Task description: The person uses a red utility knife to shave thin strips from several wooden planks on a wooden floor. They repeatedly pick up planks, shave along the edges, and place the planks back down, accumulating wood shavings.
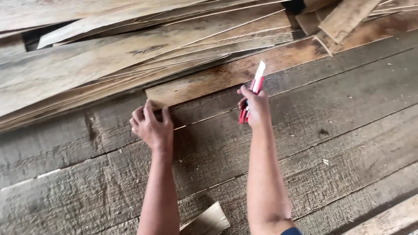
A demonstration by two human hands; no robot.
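My right hand (pixel 257 106) grips a red utility knife (pixel 254 87) with its pale blade extended upward. The blade tip rests near the lower edge of a long thin veneer strip (pixel 209 82) that lies across the wood surface. My left hand (pixel 151 126) presses flat on the wood just below the left end of that strip, fingers spread against its corner. Both forearms reach up from the bottom of the view.
A big loose pile of thin veneer sheets (pixel 109 48) covers the upper left. More wood pieces (pixel 344 17) are stacked at the upper right. Wide grey sheets (pixel 339 130) form the work surface. A small veneer offcut (pixel 209 222) lies between my arms.
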